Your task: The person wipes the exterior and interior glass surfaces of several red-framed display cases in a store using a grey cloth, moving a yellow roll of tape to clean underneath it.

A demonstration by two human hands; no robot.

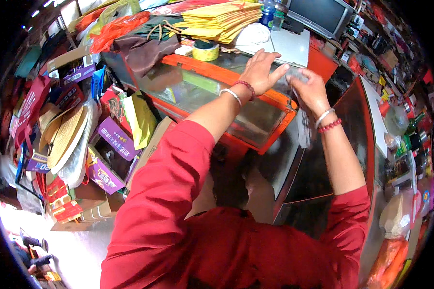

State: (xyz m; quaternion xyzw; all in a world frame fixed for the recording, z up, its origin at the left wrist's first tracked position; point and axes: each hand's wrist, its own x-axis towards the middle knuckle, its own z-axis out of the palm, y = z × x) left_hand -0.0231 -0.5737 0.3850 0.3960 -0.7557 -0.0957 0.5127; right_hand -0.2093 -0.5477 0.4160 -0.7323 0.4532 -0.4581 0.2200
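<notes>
My left hand (261,71) is over the glass top of an orange-framed display case (282,103). Its fingers are extended and the thumb is spread towards my right hand. Just past the case's right corner, my right hand (310,90) has its thumb and fingers pinched on thin translucent plastic (303,128). Part of this plastic hangs below the hand, and part seems to lie between the two hands, blurred. Whether my left hand touches it, I cannot tell. A white board (293,47) lies beyond my fingers, with a bundle of white string (254,33) at its left.
A stack of yellow folded paper (222,18), a tape roll (205,51) and brown cloth (146,52) lie along the counter. A monitor (320,14) stands behind. Straw hats (67,135) and purple cartons (117,139) crowd the left. Bottles (416,123) line the right side.
</notes>
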